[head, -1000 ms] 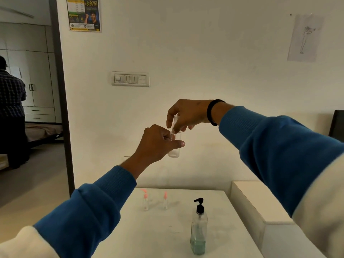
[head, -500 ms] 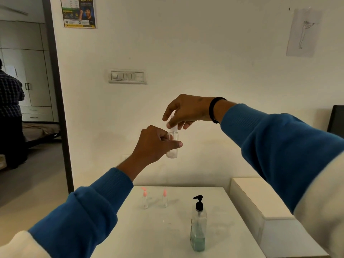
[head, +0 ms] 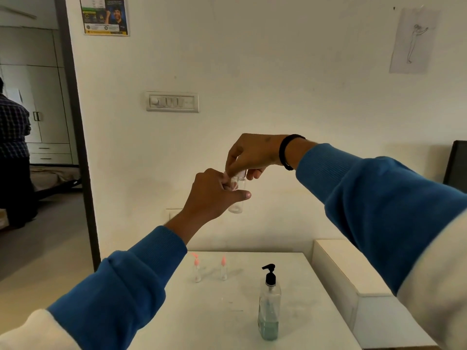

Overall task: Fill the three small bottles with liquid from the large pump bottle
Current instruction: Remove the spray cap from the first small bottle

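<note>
bottle [head: 237, 198] held up in left hand [head: 212, 195], right hand [head: 252, 155] pinching its cap [head: 240, 174], probably to unscrew before filling.

White worktop [head: 303, 286]: tall clear pump bottle with black head [head: 269, 303] stands front-centre; two small clear bottles with pink caps [head: 196, 270] [head: 223, 269] stand near the far edge (well apart from it). Open surface between; raised white ledge [head: 338, 271] bounds the right.

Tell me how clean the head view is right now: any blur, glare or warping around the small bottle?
Head view: soft, even light, no glare; the held small bottle is clear plastic and faint against the pale wall, its top hidden by the right hand; the left hand is fairly sharp; wide-angle warping bends the doorframe.
</note>
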### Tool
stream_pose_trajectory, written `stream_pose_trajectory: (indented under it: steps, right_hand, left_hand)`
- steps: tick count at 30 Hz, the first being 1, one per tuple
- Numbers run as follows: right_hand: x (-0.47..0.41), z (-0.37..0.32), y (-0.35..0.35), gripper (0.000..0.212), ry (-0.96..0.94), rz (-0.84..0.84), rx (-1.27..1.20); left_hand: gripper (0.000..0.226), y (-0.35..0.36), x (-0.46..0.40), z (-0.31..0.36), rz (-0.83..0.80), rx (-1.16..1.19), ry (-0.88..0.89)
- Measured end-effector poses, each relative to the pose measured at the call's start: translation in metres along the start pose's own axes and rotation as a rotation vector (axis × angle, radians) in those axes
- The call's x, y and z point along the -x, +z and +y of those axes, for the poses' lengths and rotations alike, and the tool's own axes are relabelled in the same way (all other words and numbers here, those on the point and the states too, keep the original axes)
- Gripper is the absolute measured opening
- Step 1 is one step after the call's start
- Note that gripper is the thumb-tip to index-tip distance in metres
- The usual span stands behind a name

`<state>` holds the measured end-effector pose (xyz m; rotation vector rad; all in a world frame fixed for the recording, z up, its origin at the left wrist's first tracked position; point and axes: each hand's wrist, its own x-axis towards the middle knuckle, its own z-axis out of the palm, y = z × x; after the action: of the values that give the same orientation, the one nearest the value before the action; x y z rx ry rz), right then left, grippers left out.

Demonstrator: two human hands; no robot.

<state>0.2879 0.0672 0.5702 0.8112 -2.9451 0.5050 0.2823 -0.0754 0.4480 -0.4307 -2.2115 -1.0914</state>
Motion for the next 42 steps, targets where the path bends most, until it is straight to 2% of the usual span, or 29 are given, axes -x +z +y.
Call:
stream_pose_trajectory:
  steps: [2, 4, 7, 11, 15, 22, 26, 29, 32, 36, 40, 42]
  right_hand:
    - [-0.003, 0.001, 0.003, 0.033, 0.012, 0.057, 0.075]
    - [-0.005, 0.003, 0.007, 0.037, -0.006, 0.133, 0.172]
    - [-0.006, 0.005, 0.008, 0.027, -0.033, 0.15, 0.182]
    - [-0.002, 0.001, 0.001, 0.005, -0.045, 0.029, 0.149]
    - [-0.002, 0.001, 0.0, 0.018, -0.062, 0.006, 0.107]
    - [-0.007, 0.005, 0.003, 0.016, -0.054, 0.159, 0.092]
    - [-0.001, -0.001, -0.001, 0.002, -0.074, 0.089, 0.07]
    - [0.0, -0.003, 0.0, 0.017, -0.086, 0.027, 0.097]
    - [-0.001, -0.003, 0.004, 0.015, -0.065, 0.09, 0.047]
    - [-0.004, 0.0, 0.009, 0.022, -0.031, 0.195, 0.117]
    - [0.0, -0.005, 0.006, 0.004, -0.036, 0.123, 0.077]
    - [0.003, -0.006, 0.005, 0.013, -0.057, 0.047, 0.087]
  left_hand:
    - [0.061, 0.001, 0.0, 0.0, 0.0, 0.002, 0.005]
    - [0.063, 0.002, -0.002, -0.003, 0.0, 0.025, -0.005]
    - [0.062, 0.003, -0.004, -0.007, -0.019, 0.046, -0.019]
    - [0.06, 0.007, 0.001, -0.007, -0.025, 0.039, -0.004]
    - [0.054, 0.007, 0.001, -0.009, -0.013, 0.005, -0.025]
    - [0.053, 0.001, -0.003, -0.002, 0.005, 0.033, -0.033]
    - [0.053, 0.002, -0.002, -0.003, 0.004, 0.024, -0.052]
    - [0.048, 0.001, 0.001, 0.0, 0.012, 0.008, -0.063]
    - [0.048, 0.0, 0.001, 0.002, 0.019, 0.016, -0.076]
    - [0.053, -0.001, -0.001, 0.003, 0.009, 0.057, -0.08]
    - [0.054, 0.0, 0.002, 0.0, 0.007, 0.069, -0.086]
    - [0.055, 0.0, 0.003, -0.002, 0.013, 0.058, -0.091]
